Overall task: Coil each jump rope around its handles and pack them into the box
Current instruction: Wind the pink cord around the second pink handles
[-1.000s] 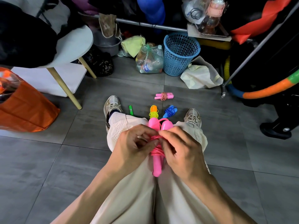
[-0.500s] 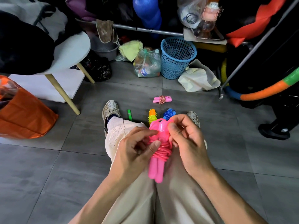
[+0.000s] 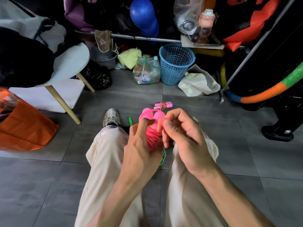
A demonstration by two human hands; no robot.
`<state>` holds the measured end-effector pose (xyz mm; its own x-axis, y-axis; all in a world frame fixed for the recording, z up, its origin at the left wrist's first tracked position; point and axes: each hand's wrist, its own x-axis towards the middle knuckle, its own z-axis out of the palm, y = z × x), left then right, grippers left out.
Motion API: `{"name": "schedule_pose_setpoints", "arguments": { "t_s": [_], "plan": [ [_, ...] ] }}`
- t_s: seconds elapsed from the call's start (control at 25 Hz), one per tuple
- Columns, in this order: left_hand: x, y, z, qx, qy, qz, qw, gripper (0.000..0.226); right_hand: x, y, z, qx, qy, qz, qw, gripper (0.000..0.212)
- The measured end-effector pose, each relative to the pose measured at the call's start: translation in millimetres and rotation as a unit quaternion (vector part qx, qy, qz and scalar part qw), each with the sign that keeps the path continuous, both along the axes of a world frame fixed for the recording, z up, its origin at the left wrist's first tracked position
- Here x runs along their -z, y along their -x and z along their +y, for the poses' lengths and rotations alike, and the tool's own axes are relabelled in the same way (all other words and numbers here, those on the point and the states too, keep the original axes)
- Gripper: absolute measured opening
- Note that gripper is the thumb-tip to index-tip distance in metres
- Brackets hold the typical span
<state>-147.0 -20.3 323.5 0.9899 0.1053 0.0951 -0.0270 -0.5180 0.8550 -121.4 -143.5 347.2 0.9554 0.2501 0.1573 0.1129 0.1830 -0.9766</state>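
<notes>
Stretching wide on both sides of the cream trouser legs point(image 3: 105, 161), the grey tiled floor point(image 3: 41, 185) lies bare up to an orange bag point(image 3: 24, 128), a white stool point(image 3: 70, 63) and a perforated blue basket point(image 3: 176, 63). Above the knees, the left hand point(image 3: 141, 149) grips the glossy pink jump rope point(image 3: 151, 125) — cord coiled round its rounded handles — while the right hand point(image 3: 183, 133) pinches a loop of cord. A wound pink rope point(image 3: 163, 105) lies on the floor beyond; the green handle point(image 3: 130, 121) and braided cord point(image 3: 163, 157) are partly hidden.

Grey tiled floor point(image 3: 49, 185) bears coiled pink rope point(image 3: 163, 105), seemingly a green handle point(image 3: 130, 120)
</notes>
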Motion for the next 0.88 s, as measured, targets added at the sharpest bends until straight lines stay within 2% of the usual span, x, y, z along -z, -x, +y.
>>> {"name": "schedule_pose_setpoints", "arguments": {
  "t_s": [0.12, 0.28, 0.4, 0.48, 0.6, 0.72, 0.8, 0.88],
  "plan": [
    [-4, -5, 0, -0.003, 0.006, 0.004, 1.000, 0.035, 0, 11, 2, -0.008, 0.061, -0.027, 0.998, 0.012],
    [-3, -12, 2, -0.015, -0.025, -0.018, 0.999, 0.045, -6, 20, 2, -0.012, 0.138, -0.075, 0.987, 0.009],
    [-6, -11, 0, -0.012, -0.010, -0.030, 0.999, 0.042, -10, 27, -2, -0.002, 0.201, -0.130, 0.971, 0.009],
    [-4, -13, 0, 0.006, 0.021, -0.056, 0.998, 0.041, -14, 30, -3, 0.004, 0.170, -0.131, 0.977, 0.009],
    [-1, -16, 5, 0.036, 0.057, -0.100, 0.993, 0.046, -19, 29, -6, 0.035, 0.056, -0.093, 0.993, 0.006],
    [-2, -15, 8, 0.022, 0.095, -0.115, 0.989, 0.068, -15, 23, -5, 0.051, 0.081, -0.087, 0.992, 0.005],
    [0, -13, 9, 0.015, 0.153, -0.095, 0.984, 0.082, -7, 20, -5, 0.048, 0.119, -0.084, 0.988, 0.009],
    [4, -14, 10, 0.010, 0.218, -0.068, 0.973, 0.086, -2, 19, -6, 0.039, 0.119, -0.101, 0.987, 0.017]
  ]
}}
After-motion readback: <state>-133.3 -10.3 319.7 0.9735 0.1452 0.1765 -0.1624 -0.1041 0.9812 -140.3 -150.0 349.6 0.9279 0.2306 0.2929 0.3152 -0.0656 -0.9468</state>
